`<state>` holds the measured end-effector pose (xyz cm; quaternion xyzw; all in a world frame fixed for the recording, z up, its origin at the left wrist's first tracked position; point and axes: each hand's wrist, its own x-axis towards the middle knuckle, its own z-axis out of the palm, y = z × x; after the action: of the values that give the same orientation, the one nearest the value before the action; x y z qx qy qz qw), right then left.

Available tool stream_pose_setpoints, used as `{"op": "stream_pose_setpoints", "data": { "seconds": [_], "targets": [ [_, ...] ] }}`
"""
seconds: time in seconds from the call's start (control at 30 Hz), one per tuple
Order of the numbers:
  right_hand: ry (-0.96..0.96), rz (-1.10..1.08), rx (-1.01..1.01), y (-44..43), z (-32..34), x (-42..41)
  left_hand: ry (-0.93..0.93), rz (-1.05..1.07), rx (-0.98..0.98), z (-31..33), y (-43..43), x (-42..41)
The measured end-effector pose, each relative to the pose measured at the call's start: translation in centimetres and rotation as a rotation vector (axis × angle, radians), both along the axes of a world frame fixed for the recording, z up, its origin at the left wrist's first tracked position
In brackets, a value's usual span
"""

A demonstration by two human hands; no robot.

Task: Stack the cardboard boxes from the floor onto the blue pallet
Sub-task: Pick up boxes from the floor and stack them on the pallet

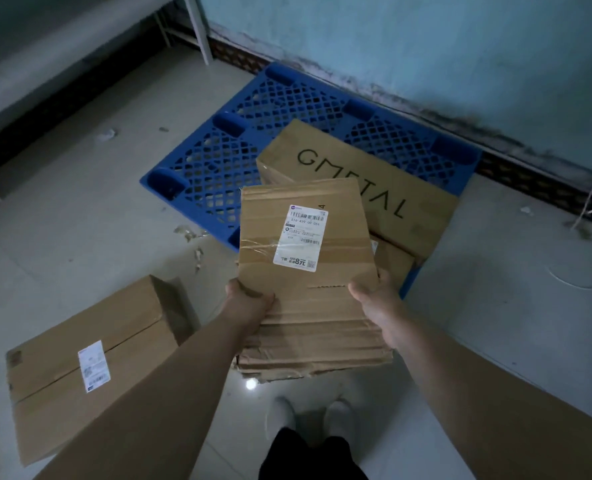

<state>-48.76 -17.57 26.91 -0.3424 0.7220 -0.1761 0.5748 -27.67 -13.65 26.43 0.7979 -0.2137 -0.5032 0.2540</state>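
Both hands are clamped on one flattened cardboard box (322, 317), one on each long side. The left hand (249, 303) curls over the box's left edge. The right hand (379, 306) holds the right edge with its thumb lying on top and its fingers hidden below. The box is creased and torn at its near end and carries a white shipping label (301, 237) on its upper face. It is held off the floor, tilted away from the person, and its far end reaches over the near edge of the blue pallet (214, 161).

On the pallet, toward its near right corner, lies a large flat box printed GMETAL (356, 174). The held box overlaps that box's near side in this view; I cannot tell whether they touch. A smaller piece of cardboard (396, 261) shows just beside the right hand, under the large box.

On the floor (79, 209) to the left of the left arm stands a closed box with a white label (79, 358), well apart from the pallet. Cardboard scraps (188, 233) lie near the pallet's near left corner. The pallet's far edge lies along a bluish wall (426, 39). The person's pale shoes (280, 420) show below the held box.
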Motion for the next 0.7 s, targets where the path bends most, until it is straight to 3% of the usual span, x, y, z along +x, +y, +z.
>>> {"op": "stream_pose_setpoints", "data": {
  "seconds": [0.23, 0.5, 0.7],
  "targets": [
    [0.057, -0.078, -0.003, -6.9, -0.2, -3.4, 0.101, -0.065, 0.032, -0.4, -8.9, -3.2],
    [0.062, -0.126, 0.096, -16.3, -3.3, -4.8, 0.073, -0.131, 0.092, -3.0, -18.2, -4.2],
    [0.226, -0.078, 0.104, -22.1, -6.8, -7.7, 0.074, -0.105, 0.143, -5.8, -22.3, -7.8]
  ]
}}
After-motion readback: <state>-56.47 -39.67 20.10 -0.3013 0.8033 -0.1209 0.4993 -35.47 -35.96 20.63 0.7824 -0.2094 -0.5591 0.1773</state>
